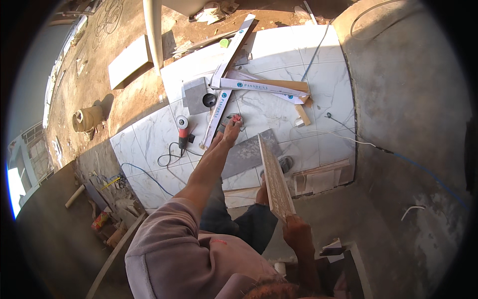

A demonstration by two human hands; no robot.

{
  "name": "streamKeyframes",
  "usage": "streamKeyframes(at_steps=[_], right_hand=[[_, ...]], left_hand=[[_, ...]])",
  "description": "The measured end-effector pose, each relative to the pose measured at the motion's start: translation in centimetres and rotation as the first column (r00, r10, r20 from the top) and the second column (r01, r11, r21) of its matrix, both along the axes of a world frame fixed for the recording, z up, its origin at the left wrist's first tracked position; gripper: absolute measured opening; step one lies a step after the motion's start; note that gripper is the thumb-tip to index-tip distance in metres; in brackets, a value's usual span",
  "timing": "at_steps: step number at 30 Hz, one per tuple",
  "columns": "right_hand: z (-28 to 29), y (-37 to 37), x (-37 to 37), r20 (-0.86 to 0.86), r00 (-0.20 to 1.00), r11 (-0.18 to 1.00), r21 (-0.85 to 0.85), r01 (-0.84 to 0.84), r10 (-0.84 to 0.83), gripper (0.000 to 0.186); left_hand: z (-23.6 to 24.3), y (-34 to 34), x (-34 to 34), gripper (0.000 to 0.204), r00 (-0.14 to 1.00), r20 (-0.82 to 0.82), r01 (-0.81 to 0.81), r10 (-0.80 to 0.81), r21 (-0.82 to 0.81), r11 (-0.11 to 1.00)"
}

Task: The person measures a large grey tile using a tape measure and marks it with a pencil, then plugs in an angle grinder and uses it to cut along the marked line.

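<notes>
Left arm: stretched straight out and down from the shoulder, sleeve bunched at the upper arm, forearm bare.
Left hand [230,130]: at full reach over the white tiled floor [149,134], fingers curled around a small red-and-grey tool [235,119]; the exact grip is too small to tell.
Right arm: bent close to the body, forearm coming up from the lower edge.
Right hand [297,230]: clenched on the near end of a tile strip [275,179].
Tile strip: long and narrow, held on edge, slanting away from the right hand toward the floor, its far end over a grey tile [246,154].
Grey tile: lies flat on the floor, just beside the left hand.
Angle grinder [183,130]: on the floor to the left of the left hand, apart from it, its cable [167,159] looped nearby.
Boxes [264,85]: long flat cartons crossed on the floor beyond the left hand.
</notes>
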State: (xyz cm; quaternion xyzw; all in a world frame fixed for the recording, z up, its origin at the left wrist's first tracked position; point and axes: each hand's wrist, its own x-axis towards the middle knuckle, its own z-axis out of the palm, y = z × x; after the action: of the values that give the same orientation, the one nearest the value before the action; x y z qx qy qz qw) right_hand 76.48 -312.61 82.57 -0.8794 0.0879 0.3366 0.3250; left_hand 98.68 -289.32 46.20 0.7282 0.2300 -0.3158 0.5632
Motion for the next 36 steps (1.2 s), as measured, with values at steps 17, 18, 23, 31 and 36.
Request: streamKeyframes(at_steps=[17,18,23,31,36], right_hand=[[8.8,-14.4,-10.8,0.214,0.958,0.936,-0.256,0.241,-0.188,0.023],[9.5,-14.8,-11.1,0.206,0.964,0.936,-0.273,0.222,-0.169,0.023],[13.3,-14.8,-10.4,0.143,0.967,0.909,-0.336,0.247,-0.21,0.029],[18.0,-11.1,-4.6,0.155,0.985,0.903,-0.408,0.131,-0.073,0.033],[19.7,-6.9,2.1,0.0,0.999,0.876,-0.482,0.034,-0.039,0.035]], left_hand=[[10.4,8.3,-2.8,0.035,0.521,0.132,-0.793,0.844,-0.292,0.535],[11.3,8.5,-2.5,0.032,0.509,0.156,-0.789,0.847,-0.309,0.531],[18.4,15.7,-7.2,0.021,0.229,0.242,-0.892,0.943,-0.335,0.303],[22.3,22.2,-15.1,0.042,0.557,0.101,-0.818,0.825,-0.103,0.565],[21.3,21.8,-11.1,0.053,0.666,0.015,-0.745,0.746,-0.045,0.666]])
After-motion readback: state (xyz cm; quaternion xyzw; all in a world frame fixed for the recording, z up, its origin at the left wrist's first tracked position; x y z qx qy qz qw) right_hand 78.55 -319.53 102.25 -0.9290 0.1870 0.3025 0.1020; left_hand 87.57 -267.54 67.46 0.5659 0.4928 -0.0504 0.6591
